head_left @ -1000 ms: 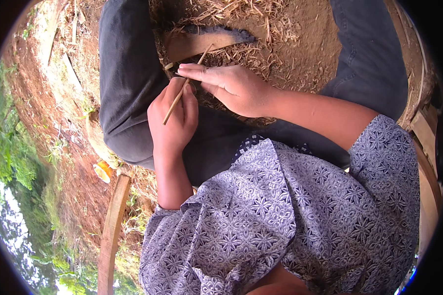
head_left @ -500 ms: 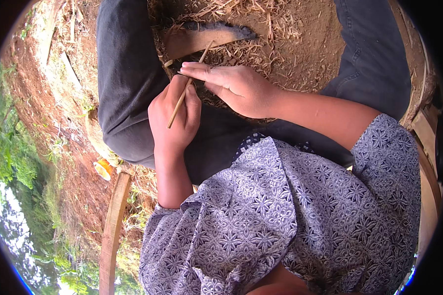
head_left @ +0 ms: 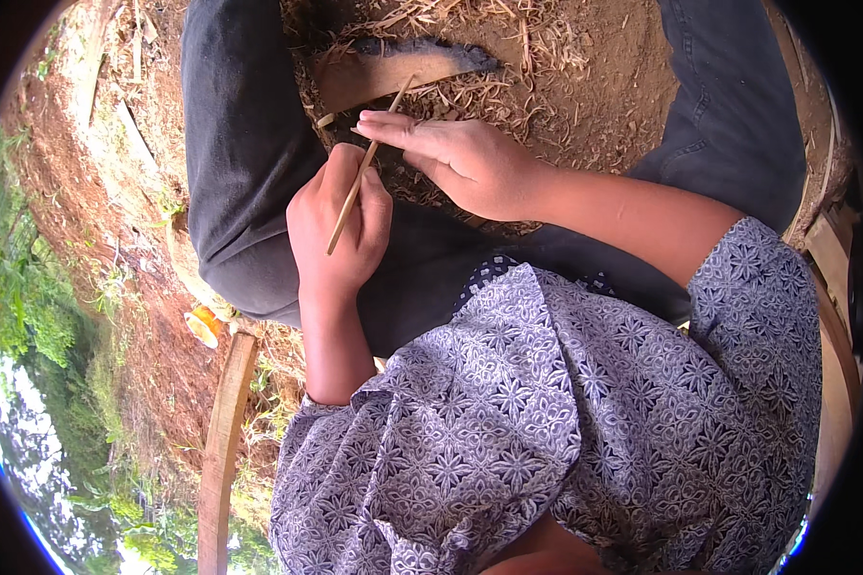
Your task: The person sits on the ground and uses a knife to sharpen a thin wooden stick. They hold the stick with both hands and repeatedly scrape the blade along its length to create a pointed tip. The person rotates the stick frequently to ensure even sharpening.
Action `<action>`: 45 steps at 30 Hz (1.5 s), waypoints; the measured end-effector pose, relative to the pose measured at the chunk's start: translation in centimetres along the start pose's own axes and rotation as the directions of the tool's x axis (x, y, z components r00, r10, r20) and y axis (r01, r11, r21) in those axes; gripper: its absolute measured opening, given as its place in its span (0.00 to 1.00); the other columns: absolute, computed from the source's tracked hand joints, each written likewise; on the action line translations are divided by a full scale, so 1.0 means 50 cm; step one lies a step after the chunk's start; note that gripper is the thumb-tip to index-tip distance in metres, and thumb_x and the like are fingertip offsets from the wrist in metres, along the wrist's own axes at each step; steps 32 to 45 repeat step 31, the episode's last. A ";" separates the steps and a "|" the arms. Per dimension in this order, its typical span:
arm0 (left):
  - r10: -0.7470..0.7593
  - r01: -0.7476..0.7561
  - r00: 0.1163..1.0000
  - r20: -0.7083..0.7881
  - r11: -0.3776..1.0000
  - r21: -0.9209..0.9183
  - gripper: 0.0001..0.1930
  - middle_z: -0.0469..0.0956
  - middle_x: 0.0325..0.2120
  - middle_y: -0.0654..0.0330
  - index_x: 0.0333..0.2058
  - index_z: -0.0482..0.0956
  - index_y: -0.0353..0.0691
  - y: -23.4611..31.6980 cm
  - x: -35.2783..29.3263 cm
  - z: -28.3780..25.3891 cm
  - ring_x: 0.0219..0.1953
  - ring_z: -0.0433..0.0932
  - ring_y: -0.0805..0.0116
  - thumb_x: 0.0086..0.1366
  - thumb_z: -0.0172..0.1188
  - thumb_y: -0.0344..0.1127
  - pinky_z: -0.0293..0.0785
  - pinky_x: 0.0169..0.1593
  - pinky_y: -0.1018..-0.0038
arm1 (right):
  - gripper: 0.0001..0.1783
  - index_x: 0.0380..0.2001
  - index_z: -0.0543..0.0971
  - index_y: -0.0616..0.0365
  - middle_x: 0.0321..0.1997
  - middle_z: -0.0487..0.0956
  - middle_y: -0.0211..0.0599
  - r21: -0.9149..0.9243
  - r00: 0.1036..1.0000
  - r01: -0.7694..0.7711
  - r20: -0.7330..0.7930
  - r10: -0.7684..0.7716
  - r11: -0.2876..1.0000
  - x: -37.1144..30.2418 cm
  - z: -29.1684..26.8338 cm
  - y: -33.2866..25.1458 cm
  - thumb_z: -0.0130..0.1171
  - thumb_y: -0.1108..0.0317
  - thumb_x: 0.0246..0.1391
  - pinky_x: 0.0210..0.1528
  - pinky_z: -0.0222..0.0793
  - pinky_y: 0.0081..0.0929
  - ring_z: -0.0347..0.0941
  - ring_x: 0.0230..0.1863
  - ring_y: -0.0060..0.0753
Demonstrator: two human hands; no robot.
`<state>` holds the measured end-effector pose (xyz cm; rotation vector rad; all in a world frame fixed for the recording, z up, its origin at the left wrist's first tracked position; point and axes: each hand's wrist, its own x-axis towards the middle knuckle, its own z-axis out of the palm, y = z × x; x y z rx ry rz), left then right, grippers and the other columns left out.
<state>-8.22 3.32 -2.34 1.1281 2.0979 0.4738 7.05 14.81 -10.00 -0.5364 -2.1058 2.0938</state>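
A thin, straight wooden stick (head_left: 350, 207) lies slantwise across my left hand (head_left: 334, 216). That hand is curled, its thumb pressing along the stick. Whether anything else is inside the fist is hidden. Coming in from the right, my right hand (head_left: 484, 171) has its fingers stretched out side by side. Those fingertips cross the stick just beyond the left fist and appear to touch it. The stick's far end sticks out past them, over a charred-edged piece of wood (head_left: 393, 77) on the ground.
Pale wood shavings (head_left: 547, 57) are scattered over the brown soil between my dark-trousered legs (head_left: 244, 172). At the left rises a wooden post (head_left: 222, 450), with an orange object (head_left: 202, 326) near its top. Green plants (head_left: 29, 297) grow beyond the earth slope.
My right hand has shifted slightly up and to the right, its fingertips a little farther along the stick. The left hand and stick have hardly moved.
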 end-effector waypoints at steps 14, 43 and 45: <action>-0.077 0.072 0.996 -0.044 0.992 -0.104 0.18 0.74 0.20 0.49 0.31 0.74 0.37 -0.004 0.000 -0.001 0.24 0.77 0.44 0.78 0.48 0.43 0.70 0.29 0.57 | 0.30 0.73 0.65 0.46 0.67 0.75 0.43 -0.441 0.990 -0.138 -0.059 0.124 0.887 -0.004 -0.002 0.108 0.48 0.69 0.69 0.54 0.79 0.43 0.79 0.56 0.51; -0.120 0.119 0.992 -0.031 0.993 -0.024 0.17 0.76 0.22 0.47 0.31 0.74 0.38 -0.004 -0.001 0.004 0.25 0.78 0.43 0.79 0.48 0.40 0.71 0.30 0.57 | 0.35 0.74 0.64 0.49 0.73 0.70 0.41 -0.117 0.999 0.041 0.015 -0.040 0.992 0.000 0.018 0.045 0.47 0.78 0.63 0.68 0.72 0.40 0.72 0.67 0.44; -0.120 0.119 0.992 -0.031 0.993 -0.024 0.17 0.76 0.22 0.47 0.31 0.74 0.38 -0.004 -0.001 0.004 0.25 0.78 0.43 0.79 0.48 0.40 0.71 0.30 0.57 | 0.35 0.74 0.64 0.49 0.73 0.70 0.41 -0.117 0.999 0.041 0.015 -0.040 0.992 0.000 0.018 0.045 0.47 0.78 0.63 0.68 0.72 0.40 0.72 0.67 0.44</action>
